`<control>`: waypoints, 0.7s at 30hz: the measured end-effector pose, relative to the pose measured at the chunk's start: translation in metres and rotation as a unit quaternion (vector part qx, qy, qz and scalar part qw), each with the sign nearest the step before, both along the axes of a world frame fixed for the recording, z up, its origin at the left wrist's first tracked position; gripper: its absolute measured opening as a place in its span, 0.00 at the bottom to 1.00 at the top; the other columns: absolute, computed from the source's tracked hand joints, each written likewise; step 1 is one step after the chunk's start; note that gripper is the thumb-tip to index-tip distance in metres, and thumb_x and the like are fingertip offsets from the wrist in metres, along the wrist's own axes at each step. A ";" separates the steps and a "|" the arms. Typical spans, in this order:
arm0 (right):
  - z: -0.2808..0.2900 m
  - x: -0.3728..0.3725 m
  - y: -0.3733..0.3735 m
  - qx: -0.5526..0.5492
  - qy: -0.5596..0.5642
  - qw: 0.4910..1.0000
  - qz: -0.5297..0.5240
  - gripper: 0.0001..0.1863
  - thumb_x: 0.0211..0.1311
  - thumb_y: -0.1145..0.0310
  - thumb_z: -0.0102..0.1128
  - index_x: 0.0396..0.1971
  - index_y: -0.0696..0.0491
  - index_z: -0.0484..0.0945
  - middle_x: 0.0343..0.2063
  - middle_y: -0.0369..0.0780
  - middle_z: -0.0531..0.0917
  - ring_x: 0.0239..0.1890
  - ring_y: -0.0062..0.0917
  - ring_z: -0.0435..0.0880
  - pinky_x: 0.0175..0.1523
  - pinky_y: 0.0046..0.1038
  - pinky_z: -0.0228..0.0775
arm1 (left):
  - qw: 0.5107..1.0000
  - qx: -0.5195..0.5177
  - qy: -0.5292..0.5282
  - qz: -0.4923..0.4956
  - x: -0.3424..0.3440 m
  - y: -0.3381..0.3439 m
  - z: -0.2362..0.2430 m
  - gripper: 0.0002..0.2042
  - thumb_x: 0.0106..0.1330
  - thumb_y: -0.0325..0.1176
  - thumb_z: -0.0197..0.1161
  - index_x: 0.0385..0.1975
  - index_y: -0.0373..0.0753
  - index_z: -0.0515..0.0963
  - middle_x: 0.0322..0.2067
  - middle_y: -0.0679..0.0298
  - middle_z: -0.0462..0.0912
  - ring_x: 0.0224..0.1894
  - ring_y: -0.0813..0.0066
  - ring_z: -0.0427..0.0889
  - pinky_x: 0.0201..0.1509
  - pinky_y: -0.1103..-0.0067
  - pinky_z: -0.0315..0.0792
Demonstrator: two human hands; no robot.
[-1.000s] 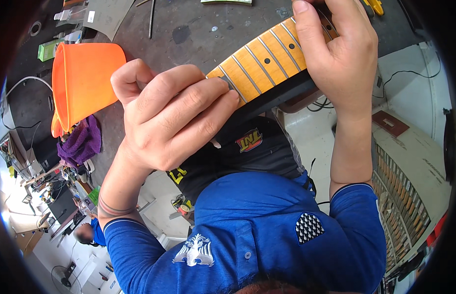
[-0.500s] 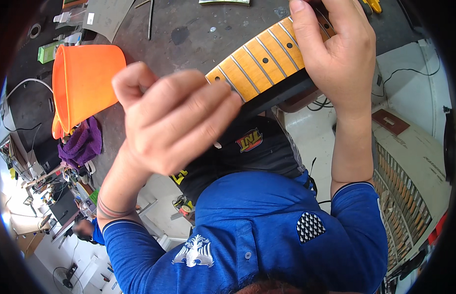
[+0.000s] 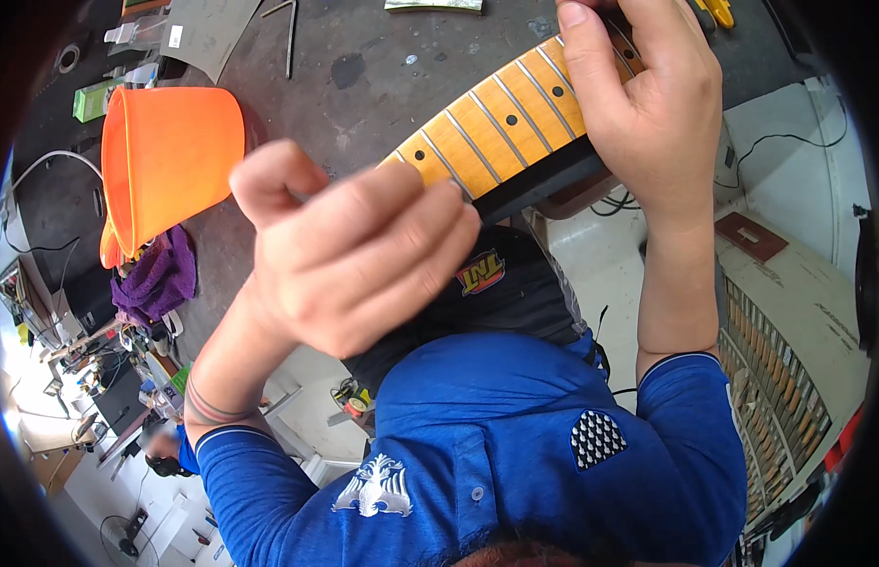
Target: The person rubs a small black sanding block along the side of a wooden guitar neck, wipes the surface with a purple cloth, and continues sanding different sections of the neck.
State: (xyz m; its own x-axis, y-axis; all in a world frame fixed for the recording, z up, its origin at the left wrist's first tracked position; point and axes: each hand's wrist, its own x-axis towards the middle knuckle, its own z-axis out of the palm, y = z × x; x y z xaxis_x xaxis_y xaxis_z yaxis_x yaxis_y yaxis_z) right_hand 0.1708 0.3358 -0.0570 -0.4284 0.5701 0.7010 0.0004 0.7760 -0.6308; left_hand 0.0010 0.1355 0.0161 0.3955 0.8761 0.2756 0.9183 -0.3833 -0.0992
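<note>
A guitar neck [image 3: 491,128] of honey-coloured wood, with metal frets and black dot inlays, lies slantwise over the near edge of the bench. My right hand [image 3: 647,104] grips its upper right end, thumb on the fretboard. Across the lower left end lies my left hand [image 3: 359,255], fingers pressed together and bent down, fingertips at the fretboard edge by a fret. The thumb and first finger of that hand are curled; whatever they may hold is hidden. Slight blur softens the left hand.
On the dark bench [image 3: 364,104] an orange bucket-shaped container [image 3: 180,142] lies on its side, left of my left hand. Close by are a purple cloth [image 3: 161,279], a grey sheet [image 3: 208,38] and a hex key [image 3: 290,42]. A yellow tool [image 3: 720,11] sits beyond my right hand.
My left hand has shifted a little to the right and down along the fretboard, showing more of the neck's left end. The right hand and the neck stay nearly in place.
</note>
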 end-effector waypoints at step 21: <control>0.002 0.001 0.000 0.009 -0.027 0.999 -0.018 0.03 0.62 0.80 0.60 0.31 0.58 0.76 0.28 0.43 0.77 0.32 0.37 0.78 0.40 0.35 0.70 | 1.000 0.008 -0.016 -0.021 0.005 -0.005 -0.003 0.19 0.45 0.29 0.78 0.42 0.49 0.92 0.44 0.75 0.92 0.47 0.69 0.84 0.61 0.66 0.64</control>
State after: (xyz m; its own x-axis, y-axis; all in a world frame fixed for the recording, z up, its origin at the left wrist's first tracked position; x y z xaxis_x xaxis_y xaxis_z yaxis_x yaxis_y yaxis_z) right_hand 0.1713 0.3363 -0.0553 -0.4459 0.5726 0.6880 0.0624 0.7866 -0.6143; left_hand 0.0058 0.1310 0.0131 0.4235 0.8543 0.3013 0.9038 -0.4209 -0.0769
